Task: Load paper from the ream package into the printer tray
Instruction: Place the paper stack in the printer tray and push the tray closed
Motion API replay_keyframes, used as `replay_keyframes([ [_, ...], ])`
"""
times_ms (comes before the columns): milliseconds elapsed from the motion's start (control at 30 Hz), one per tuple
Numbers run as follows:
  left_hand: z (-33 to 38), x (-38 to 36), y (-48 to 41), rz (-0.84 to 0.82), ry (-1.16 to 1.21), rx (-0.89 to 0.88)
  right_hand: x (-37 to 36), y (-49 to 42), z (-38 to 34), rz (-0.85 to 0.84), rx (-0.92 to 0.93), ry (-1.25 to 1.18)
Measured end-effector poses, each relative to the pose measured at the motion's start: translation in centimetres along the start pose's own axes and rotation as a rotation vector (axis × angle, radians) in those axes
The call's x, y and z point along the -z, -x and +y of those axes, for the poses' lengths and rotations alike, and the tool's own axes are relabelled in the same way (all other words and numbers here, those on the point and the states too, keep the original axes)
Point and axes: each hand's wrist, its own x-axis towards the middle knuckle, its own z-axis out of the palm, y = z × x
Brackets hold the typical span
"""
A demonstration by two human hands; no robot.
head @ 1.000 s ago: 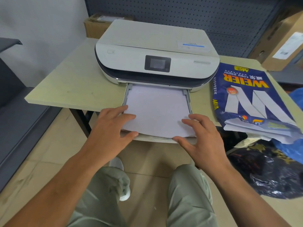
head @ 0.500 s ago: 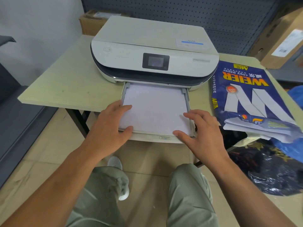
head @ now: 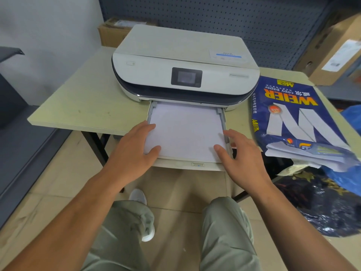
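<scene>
A white printer [head: 185, 71] stands on a pale table [head: 88, 106]. Its paper tray [head: 197, 164] is pulled out toward me over the table's front edge. A stack of white paper [head: 185, 130] lies flat inside the tray, between the grey side guides. My left hand [head: 134, 151] rests on the stack's near left corner, with the thumb on top of the sheets. At the near right corner my right hand [head: 242, 159] lies with spread fingers and its thumb on the paper. The blue ream package [head: 293, 118] lies right of the printer, torn open, with sheets sticking out.
Cardboard boxes sit behind the printer [head: 115, 32] and on a shelf at the right [head: 332, 49]. A dark plastic bag [head: 322, 208] and a blue one [head: 349, 177] lie on the floor at the right. My knees are under the tray.
The paper stack has slid forward from overhanging the tray's front lip to lying fully inside it. Both hands moved forward with it and now rest on its near corners.
</scene>
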Motion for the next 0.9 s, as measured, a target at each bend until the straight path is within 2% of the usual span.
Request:
replay_keyframes([
  [900, 0.2, 0.3, 0.0, 0.003, 0.015, 0.005, -0.7, -1.5, 0.2, -0.005, 0.045, -0.12],
])
